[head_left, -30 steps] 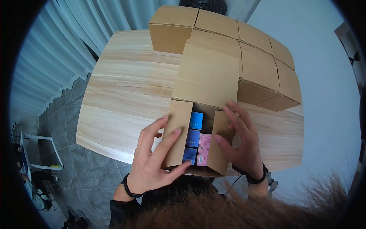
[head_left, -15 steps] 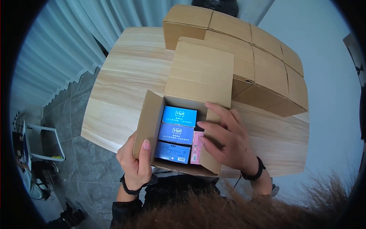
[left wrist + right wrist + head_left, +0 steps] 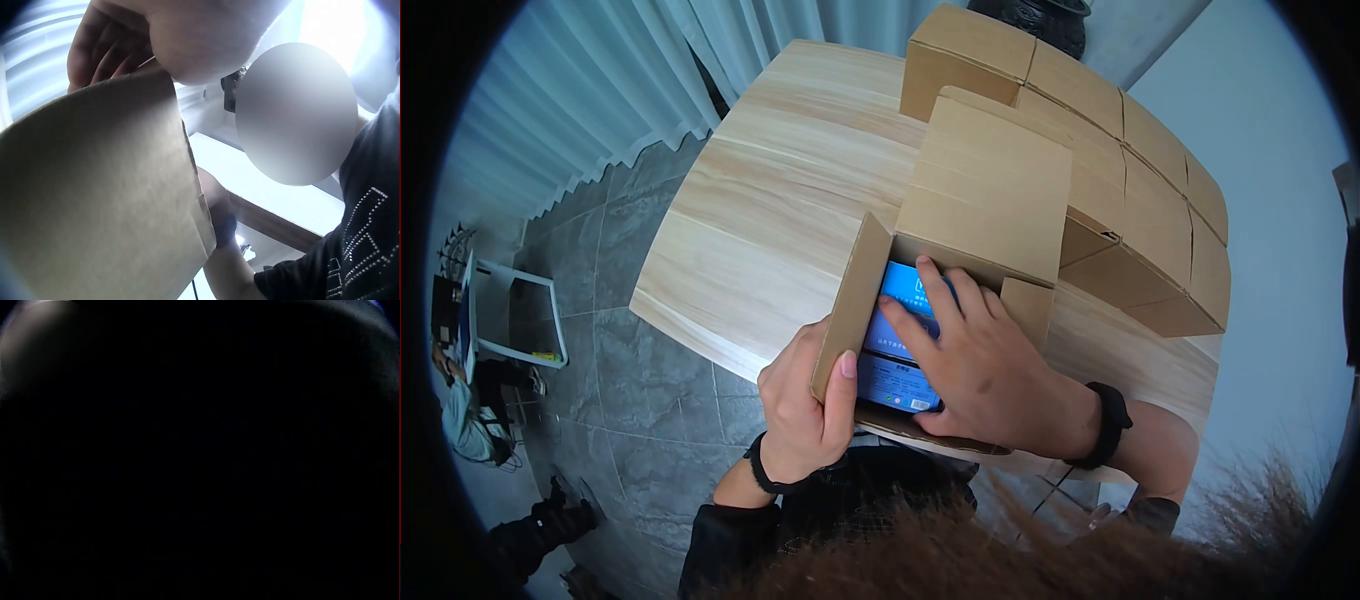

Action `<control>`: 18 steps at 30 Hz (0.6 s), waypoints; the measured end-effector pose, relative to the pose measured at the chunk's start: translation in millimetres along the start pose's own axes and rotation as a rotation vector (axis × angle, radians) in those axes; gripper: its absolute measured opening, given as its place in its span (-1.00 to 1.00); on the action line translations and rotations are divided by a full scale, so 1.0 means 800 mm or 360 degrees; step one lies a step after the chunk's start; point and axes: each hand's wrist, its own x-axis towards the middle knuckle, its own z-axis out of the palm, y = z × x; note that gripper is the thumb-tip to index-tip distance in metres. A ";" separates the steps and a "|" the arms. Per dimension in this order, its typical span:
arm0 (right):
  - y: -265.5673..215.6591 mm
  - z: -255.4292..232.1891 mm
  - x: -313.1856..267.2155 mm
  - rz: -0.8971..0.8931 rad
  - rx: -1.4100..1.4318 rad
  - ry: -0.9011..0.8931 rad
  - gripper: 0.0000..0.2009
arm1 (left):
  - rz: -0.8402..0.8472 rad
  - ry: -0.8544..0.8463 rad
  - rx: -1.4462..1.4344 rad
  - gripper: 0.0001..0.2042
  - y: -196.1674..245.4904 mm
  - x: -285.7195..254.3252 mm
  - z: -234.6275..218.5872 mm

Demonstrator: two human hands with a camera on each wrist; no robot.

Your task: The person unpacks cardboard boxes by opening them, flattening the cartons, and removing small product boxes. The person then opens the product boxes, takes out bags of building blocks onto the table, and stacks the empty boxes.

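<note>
An opened cardboard box point(image 3: 985, 190) stands at the table's near edge, its long lid laid back. My left hand point(image 3: 805, 405) pinches the box's left flap point(image 3: 855, 300) between thumb and fingers; in the left wrist view that hand point(image 3: 187, 37) is at the top, over the cardboard point(image 3: 106, 181). Inside the box lie a light blue packet point(image 3: 907, 284), a violet-blue one point(image 3: 885, 337) and a darker blue one point(image 3: 895, 384). My right hand point(image 3: 1000, 375) reaches over the box with spread fingers resting on the blue packets, hiding the right part. The right wrist view is almost black.
Several closed cardboard boxes point(image 3: 1140, 215) stand together at the table's back right. Wood-grain tabletop point(image 3: 790, 200) extends to the left. A white frame point(image 3: 520, 310) stands on the tiled floor point(image 3: 640, 400) at far left, and a dark pot point(image 3: 1050, 20) is behind the boxes.
The left hand went from the box's left flap top to gripping that flap, now raised. The right hand moved left from the right flap onto the packets. The head view shifted, and the pink packet became hidden.
</note>
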 end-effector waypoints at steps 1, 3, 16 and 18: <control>0.000 -0.001 0.002 -0.0004 0.0001 -0.0009 -0.06 | -0.0022 -0.0006 -0.0006 -0.73 0.000 0.000 0.000; 0.001 -0.004 0.006 0.0043 0.0023 -0.0053 -0.05 | -0.0049 -0.0008 -0.0016 -0.73 0.000 0.000 0.000; -0.005 0.019 0.013 0.0166 0.0050 0.0204 -0.04 | -0.0010 0.0004 -0.0040 -0.74 0.003 0.001 -0.001; -0.002 0.007 0.010 0.0117 0.0173 0.0264 -0.02 | -0.0035 0.0002 -0.0061 -0.74 0.002 0.002 -0.001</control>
